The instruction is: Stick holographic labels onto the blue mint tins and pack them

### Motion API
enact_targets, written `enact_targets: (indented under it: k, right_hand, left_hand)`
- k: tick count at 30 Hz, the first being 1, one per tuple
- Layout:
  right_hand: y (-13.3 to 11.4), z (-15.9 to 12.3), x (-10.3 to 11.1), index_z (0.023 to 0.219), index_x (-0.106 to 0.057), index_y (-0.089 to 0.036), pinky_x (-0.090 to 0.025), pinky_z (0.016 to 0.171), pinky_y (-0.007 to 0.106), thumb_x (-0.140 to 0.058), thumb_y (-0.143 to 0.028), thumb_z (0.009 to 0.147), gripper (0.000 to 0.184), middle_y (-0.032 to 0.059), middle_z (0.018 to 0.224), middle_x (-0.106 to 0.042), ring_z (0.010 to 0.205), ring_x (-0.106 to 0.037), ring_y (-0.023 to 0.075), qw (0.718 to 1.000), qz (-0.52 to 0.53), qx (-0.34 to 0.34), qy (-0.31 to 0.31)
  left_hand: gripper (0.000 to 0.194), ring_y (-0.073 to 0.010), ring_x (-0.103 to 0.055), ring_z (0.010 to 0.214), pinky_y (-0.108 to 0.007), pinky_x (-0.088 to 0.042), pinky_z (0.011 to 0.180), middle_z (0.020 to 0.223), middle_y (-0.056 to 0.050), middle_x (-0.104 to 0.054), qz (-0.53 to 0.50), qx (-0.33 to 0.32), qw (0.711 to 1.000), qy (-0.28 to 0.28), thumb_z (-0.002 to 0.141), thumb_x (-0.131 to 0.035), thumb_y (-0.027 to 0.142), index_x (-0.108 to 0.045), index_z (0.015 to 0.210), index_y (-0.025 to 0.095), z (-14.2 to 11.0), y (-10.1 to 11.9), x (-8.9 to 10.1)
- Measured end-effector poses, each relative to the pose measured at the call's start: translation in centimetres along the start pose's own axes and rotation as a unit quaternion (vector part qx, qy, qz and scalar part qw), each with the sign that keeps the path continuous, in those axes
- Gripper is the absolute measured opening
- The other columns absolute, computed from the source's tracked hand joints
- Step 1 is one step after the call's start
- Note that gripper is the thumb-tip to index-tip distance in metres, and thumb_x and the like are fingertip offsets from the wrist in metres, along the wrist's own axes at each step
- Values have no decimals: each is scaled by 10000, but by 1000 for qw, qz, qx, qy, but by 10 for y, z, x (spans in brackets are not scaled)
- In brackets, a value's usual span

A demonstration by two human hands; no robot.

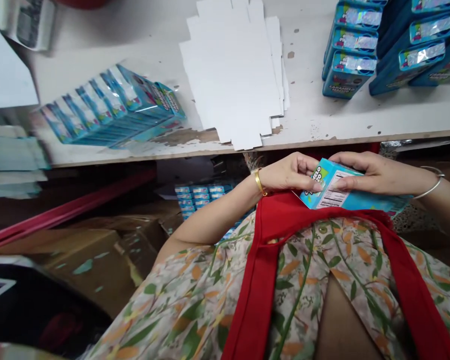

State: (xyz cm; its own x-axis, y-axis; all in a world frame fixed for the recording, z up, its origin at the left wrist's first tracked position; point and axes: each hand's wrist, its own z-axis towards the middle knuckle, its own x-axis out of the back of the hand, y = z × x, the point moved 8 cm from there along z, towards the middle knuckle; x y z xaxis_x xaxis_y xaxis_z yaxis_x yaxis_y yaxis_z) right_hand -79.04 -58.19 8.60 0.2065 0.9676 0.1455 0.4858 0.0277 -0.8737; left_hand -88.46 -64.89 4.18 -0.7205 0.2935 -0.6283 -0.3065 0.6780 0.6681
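Note:
A blue printed candy box (375,201) with a white nutrition label is between my hands, close to my body and just below the table edge. My left hand (290,172), with a gold bracelet at the wrist, pinches the box's left end, the thumb on the printed face. Across the upper side of the box lies my right hand (377,174), its thumb pressed on the label and its fingers behind. A silver bangle is on that wrist. The back of the box and the fingers behind it are hidden.
White die-cut card sheets (232,70) are stacked mid-table, overhanging its front edge. A slanting row of blue boxes (108,107) lies left of them. Several blue boxes (348,75) stand upright at the right. Below are a cardboard carton (93,265) and a red bar (71,205).

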Motion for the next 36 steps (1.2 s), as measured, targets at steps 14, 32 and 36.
enact_targets:
  k: [14,32,36]
  right_hand:
    - [9,1,-12,1209,-648,-223,-507,783,306,-579,-612,903,500,56,1100,-732,933,-662,204,991,-86,-65,-75]
    - [10,2,-21,1107,-639,-242,-470,750,312,-424,-702,936,536,51,1033,-742,877,-652,215,979,-137,-125,-79]
    - [12,2,-25,1079,-637,-242,-467,753,317,-400,-719,935,551,50,999,-742,861,-648,218,976,-147,-135,-83]
  left_hand:
    - [397,-115,-678,590,-207,-564,579,754,-37,-773,-34,25,999,13,585,-906,305,-771,901,104,-3,-16,4]
    - [213,-47,-477,538,-151,-339,485,624,59,-551,126,22,984,124,648,-692,218,-575,807,139,-16,-9,13]
    - [203,-61,-487,573,-161,-346,501,662,38,-578,188,11,969,158,683,-669,227,-605,846,125,-20,-8,14]
